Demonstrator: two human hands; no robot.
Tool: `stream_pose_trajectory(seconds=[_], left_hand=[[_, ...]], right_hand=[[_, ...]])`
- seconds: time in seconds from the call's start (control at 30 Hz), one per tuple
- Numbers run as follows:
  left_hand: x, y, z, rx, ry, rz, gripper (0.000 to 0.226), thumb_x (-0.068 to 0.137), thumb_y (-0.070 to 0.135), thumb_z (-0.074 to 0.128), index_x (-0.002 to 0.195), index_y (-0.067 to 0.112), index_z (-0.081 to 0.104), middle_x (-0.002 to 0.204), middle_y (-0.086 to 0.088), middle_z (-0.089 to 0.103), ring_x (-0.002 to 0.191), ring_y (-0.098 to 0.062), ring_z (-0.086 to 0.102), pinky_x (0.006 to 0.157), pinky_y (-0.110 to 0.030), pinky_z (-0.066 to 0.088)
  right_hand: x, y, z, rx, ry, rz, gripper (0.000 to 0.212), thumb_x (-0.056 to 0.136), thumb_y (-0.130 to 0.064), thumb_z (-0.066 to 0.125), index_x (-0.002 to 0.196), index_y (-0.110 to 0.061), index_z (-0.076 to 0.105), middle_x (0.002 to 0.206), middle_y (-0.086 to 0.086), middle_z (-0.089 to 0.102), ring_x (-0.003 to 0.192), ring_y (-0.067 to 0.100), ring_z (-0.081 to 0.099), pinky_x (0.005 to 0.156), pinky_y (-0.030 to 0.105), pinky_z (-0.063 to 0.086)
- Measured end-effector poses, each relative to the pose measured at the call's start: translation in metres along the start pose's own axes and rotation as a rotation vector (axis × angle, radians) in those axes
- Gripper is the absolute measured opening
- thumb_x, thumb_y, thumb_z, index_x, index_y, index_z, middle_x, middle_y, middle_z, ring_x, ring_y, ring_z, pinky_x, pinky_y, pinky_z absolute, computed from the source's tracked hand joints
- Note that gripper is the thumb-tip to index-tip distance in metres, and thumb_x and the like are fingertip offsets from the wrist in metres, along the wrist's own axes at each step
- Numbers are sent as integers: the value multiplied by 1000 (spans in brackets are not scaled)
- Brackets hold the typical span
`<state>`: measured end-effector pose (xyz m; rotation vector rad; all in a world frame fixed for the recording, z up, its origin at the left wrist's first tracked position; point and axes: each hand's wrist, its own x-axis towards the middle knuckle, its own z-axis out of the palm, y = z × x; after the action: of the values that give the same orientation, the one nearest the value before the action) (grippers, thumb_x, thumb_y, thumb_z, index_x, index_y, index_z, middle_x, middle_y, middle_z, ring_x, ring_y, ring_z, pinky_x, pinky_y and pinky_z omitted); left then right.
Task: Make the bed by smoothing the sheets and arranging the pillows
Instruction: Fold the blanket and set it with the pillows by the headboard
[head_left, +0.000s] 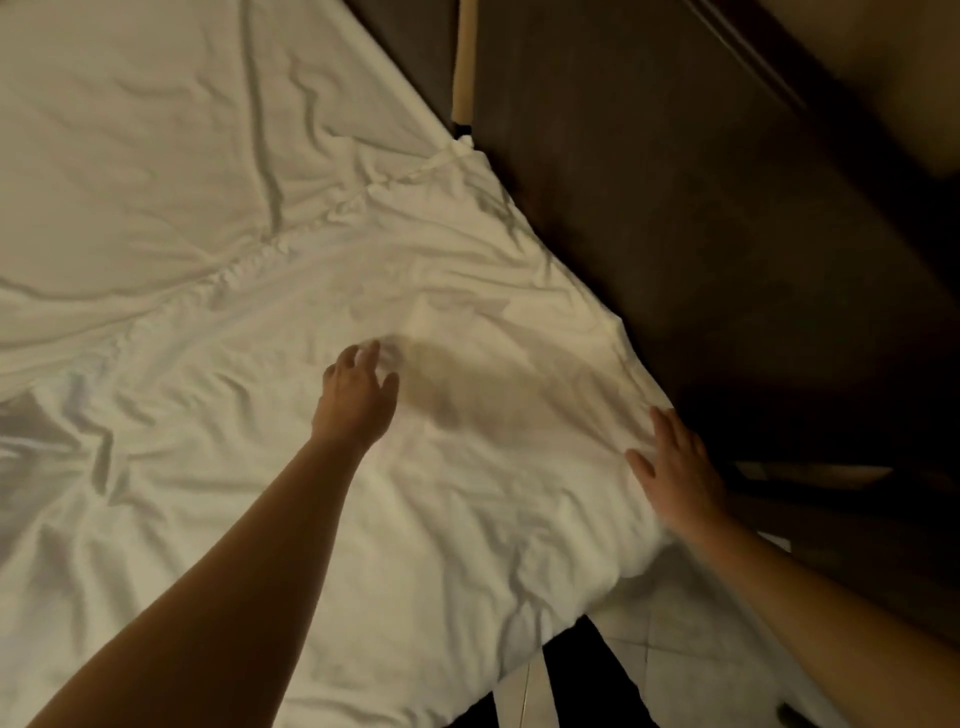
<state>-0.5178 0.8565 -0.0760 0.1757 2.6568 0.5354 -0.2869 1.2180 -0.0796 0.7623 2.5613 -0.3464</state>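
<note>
A wrinkled white duvet (322, 291) covers the near half of the bed, its puckered upper hem running diagonally across the fitted sheet (156, 104) beyond. My left hand (358, 395) hovers flat over the duvet's middle, fingers apart, casting a shadow to its right. My right hand (675, 473) lies flat on the duvet's right edge near its corner, fingers spread and holding nothing. No pillow is in view.
A dark wooden panel (701, 234) runs along the bed's right side, close to my right hand. A pale wooden post (465, 57) stands at the top. Light floor tiles (691, 644) and my dark trousers (582, 686) show below the duvet's lower edge.
</note>
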Motion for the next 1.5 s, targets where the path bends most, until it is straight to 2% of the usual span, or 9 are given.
stream_pose_trajectory(seconds=[0.27,0.4,0.53,0.73,0.9,1.13,1.27,1.4,1.5], left_hand=[[43,131,57,-60,-36,139,64,99,46,53,157,22,37,158,-16,38,145,-36,34,119,-46,33],[67,179,73,-70,97,193,65,98,46,57,153,16,41,157,-12,39,145,-32,34,119,-42,33],[106,205,86,-132,78,9,85,91,65,55,155,14,32,159,-9,33,144,-33,34,113,-50,39],[135,235,95,1,-154,-296,129,73,93,47,162,10,6,167,-18,9,150,-46,16,117,-65,24],[136,249,94,8,-169,-366,139,65,90,62,162,13,-1,169,-13,0,153,-44,8,114,-70,19],[131,247,100,30,-144,-330,133,72,68,79,162,12,0,168,-12,3,152,-42,11,114,-71,26],[127,235,104,-27,-60,-273,124,73,58,81,161,11,8,163,-9,17,147,-39,22,112,-69,31],[121,235,101,-65,-39,-288,120,74,61,77,161,14,9,165,-4,17,150,-34,20,111,-71,30],[116,247,97,-75,-71,-353,133,69,82,66,162,15,-1,167,-2,10,152,-34,12,106,-77,27]], right_hand=[[9,8,0,304,-159,16,97,85,-80,48,160,-40,2,169,-7,9,153,25,18,120,46,28],[10,3,7,306,-134,17,115,72,-92,51,161,-37,2,169,-6,7,154,25,16,121,45,26],[6,4,12,324,-72,60,115,66,-91,56,158,-45,5,168,-4,10,151,29,20,117,54,31],[4,3,17,416,-108,91,109,76,-69,71,160,-42,8,166,-6,23,149,24,30,117,51,35],[-4,1,9,399,-165,86,89,88,-55,68,160,-31,22,154,1,45,141,24,42,110,39,39],[-6,16,12,421,-149,152,116,71,-74,69,161,-36,7,166,-3,21,151,25,25,117,47,35],[-10,11,15,348,-111,131,84,85,-60,69,154,-22,40,149,7,53,136,28,50,108,40,44],[-24,3,16,324,88,-77,36,85,-36,80,115,-17,74,101,2,76,96,27,70,90,41,56],[-39,-5,7,351,109,-145,27,89,-49,71,99,-24,76,88,-10,74,84,11,66,92,46,57]])
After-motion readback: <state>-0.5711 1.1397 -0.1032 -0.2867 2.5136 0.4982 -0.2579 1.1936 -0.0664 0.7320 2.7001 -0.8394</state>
